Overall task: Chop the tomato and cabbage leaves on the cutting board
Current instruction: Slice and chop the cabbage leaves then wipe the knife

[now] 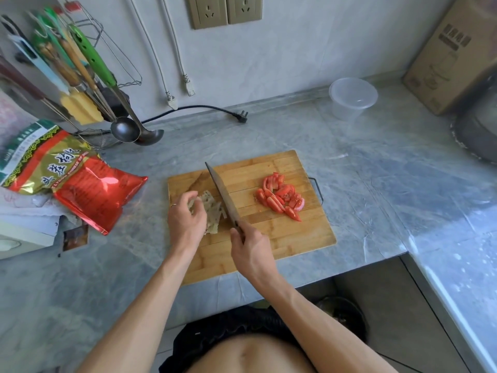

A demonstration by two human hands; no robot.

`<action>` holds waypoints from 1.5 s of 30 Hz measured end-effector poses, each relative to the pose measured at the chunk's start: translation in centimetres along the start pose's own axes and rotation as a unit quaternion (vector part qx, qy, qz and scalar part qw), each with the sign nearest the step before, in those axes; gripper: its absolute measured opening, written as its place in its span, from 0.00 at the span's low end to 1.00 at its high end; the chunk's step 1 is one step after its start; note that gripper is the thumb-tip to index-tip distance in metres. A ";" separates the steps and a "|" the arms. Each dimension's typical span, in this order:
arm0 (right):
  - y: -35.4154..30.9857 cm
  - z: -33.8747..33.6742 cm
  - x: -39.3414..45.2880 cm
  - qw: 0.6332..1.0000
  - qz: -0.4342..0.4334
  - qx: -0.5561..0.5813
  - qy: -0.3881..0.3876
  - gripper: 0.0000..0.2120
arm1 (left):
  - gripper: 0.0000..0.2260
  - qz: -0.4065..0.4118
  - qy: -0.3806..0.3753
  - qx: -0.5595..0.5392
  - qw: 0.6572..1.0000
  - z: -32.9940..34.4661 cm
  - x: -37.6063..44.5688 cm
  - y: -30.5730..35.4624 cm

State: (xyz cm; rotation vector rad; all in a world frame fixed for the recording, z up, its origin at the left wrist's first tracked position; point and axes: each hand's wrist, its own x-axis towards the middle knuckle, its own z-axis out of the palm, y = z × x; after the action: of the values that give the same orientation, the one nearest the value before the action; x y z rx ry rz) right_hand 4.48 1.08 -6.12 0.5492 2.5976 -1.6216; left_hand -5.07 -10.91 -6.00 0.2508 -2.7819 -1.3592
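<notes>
A wooden cutting board point(290, 238) lies on the grey marble counter. Red tomato pieces point(281, 196) sit in a heap on its right half. Pale cabbage leaves point(212, 211), partly cut into strips, lie on its left part. My left hand point(185, 218) holds the cabbage down with curled fingers and hides part of it. My right hand point(248, 250) grips the handle of a cleaver point(222, 193). Its blade points away from me and stands just right of the cabbage.
A red and gold snack bag point(80, 181) lies left of the board. Behind it stands a utensil rack point(80, 84) with ladles. A black plug point(240, 115), a clear plastic tub point(352, 96), a cardboard box point(454, 55) and a dark pot point(478, 122) line the back and right.
</notes>
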 end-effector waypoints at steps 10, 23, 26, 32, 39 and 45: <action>-1.6 0.0 -0.7 0.998 0.047 0.045 0.025 0.11 | 0.09 -0.007 -0.027 -0.034 0.999 -2.1 -0.7 -1.8; -0.6 -10.0 -0.3 0.985 0.093 0.105 0.101 0.10 | 0.06 0.139 -0.223 0.014 0.965 -1.5 0.5 2.4; 1.3 -12.8 0.8 0.984 0.105 0.036 0.140 0.16 | 0.05 0.160 -0.231 0.056 0.958 0.3 -0.5 4.4; 5.8 -20.5 3.1 0.985 0.108 0.011 0.133 0.07 | 0.07 0.171 -0.287 0.090 0.938 6.6 -3.0 9.8; 12.2 -26.5 7.8 0.978 0.168 0.100 0.078 0.09 | 0.06 0.141 -0.307 0.113 0.934 12.7 -4.8 13.2; 14.8 -27.4 9.9 0.974 0.192 0.110 0.042 0.07 | 0.08 0.097 -0.329 0.084 0.936 12.8 -6.4 12.0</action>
State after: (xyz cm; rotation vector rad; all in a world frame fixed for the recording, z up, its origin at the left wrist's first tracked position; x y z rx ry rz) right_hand 4.16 33.62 -8.46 1.0776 2.1885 -1.7827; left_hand -1.64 7.30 -4.22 -0.5746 -3.3245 -1.3441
